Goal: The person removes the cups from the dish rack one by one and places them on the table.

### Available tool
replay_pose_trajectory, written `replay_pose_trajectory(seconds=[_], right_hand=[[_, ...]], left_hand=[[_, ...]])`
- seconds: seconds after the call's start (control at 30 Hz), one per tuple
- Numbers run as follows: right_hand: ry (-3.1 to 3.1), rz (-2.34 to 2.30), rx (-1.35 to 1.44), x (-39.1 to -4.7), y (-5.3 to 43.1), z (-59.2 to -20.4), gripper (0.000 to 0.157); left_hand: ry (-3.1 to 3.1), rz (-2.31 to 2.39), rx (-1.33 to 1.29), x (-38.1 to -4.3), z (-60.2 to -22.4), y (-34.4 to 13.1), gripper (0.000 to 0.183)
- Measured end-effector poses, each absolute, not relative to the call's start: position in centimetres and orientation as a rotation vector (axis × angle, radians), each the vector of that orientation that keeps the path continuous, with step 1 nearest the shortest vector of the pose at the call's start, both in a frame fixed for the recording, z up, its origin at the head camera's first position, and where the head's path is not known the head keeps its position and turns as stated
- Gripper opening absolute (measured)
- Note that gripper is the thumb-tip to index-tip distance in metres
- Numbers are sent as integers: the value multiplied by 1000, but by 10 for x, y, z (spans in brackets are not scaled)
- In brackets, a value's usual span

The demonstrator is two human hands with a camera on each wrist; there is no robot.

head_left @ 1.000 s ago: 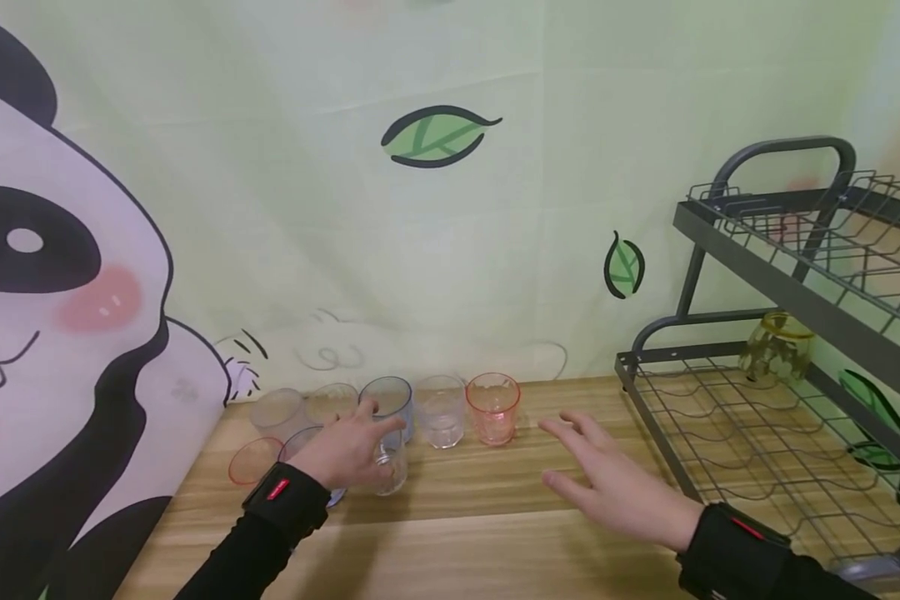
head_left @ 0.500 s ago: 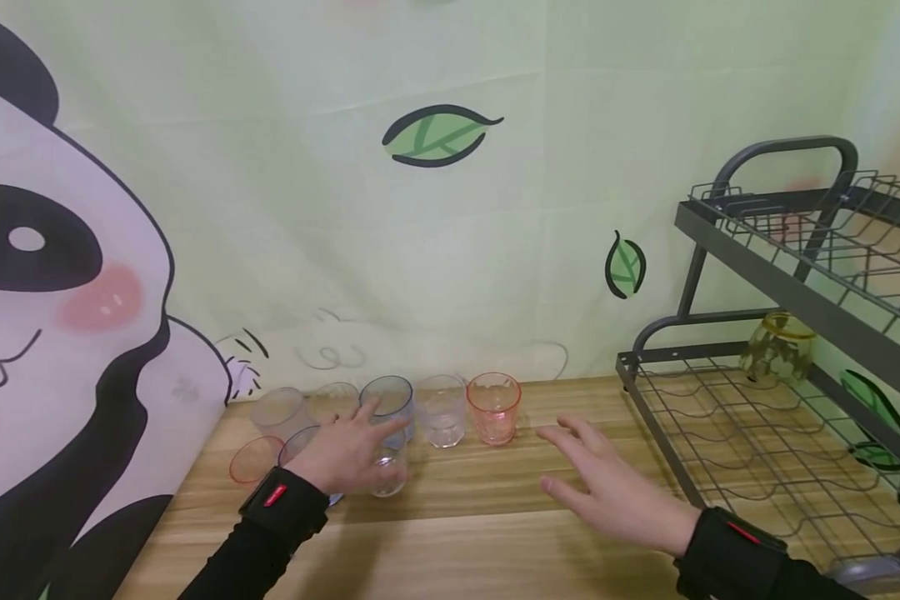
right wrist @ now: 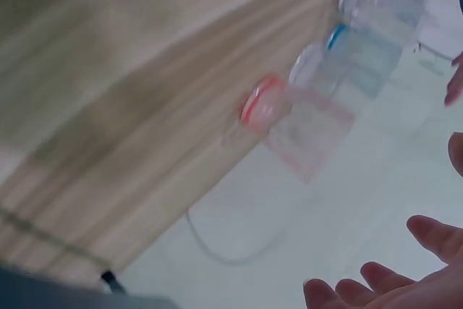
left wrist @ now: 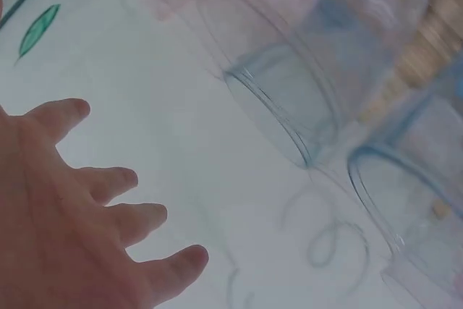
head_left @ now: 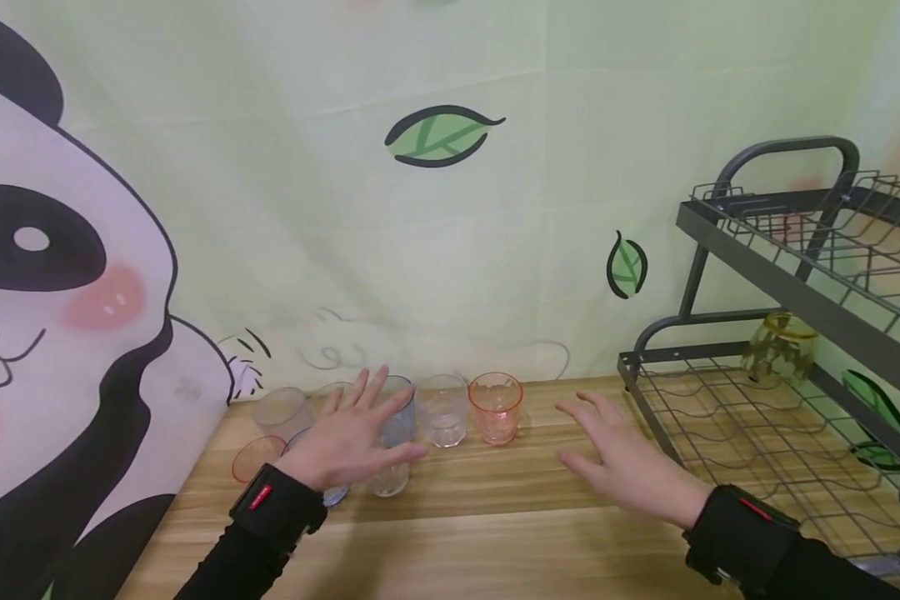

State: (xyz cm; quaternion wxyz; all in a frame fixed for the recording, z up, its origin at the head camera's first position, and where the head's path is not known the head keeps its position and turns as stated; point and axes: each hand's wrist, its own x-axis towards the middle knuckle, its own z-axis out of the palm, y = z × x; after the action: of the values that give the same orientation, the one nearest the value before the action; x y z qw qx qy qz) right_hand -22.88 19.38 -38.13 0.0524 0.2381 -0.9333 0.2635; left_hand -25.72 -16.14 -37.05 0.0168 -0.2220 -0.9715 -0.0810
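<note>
My left hand point(head_left: 352, 437) is spread with straight fingers over the group of glasses and holds nothing. Partly hidden behind it are a blue-rimmed glass point(head_left: 399, 408) and a clear glass point(head_left: 392, 482). Another clear glass point(head_left: 444, 412) and a red-rimmed glass point(head_left: 495, 408) stand upright in the back row, to the right of that hand. My right hand point(head_left: 630, 454) hovers between the red-rimmed glass and the rack, fingers loosely extended with nothing in them. In the right wrist view, its fingers point(right wrist: 434, 236) show apart from the red-rimmed glass point(right wrist: 311, 132).
A dark two-tier wire rack point(head_left: 765, 450) stands on the right, with a yellow glass point(head_left: 780, 348) on its lower tier. More glasses, including a frosted one point(head_left: 281, 410) and a red-rimmed one point(head_left: 258, 458), stand at the left of the wooden table point(head_left: 495, 550). A printed cloth point(head_left: 450, 275) hangs behind.
My left hand has lifted from the front clear glass and its fingers have spread. The right hand has shifted slightly right and up. The glasses stay in place.
</note>
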Motion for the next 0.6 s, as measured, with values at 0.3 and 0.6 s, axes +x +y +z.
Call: replay_pose_trajectory(seconds=[0.3, 0.6], right_hand=[[-2781, 614, 585, -259, 215, -373, 58], [-2704, 355, 324, -297, 260, -356, 54]], left_hand=[[-2994, -400, -727, -244, -394, -132, 72], [-2960, -688, -813, -226, -422, -98, 69]])
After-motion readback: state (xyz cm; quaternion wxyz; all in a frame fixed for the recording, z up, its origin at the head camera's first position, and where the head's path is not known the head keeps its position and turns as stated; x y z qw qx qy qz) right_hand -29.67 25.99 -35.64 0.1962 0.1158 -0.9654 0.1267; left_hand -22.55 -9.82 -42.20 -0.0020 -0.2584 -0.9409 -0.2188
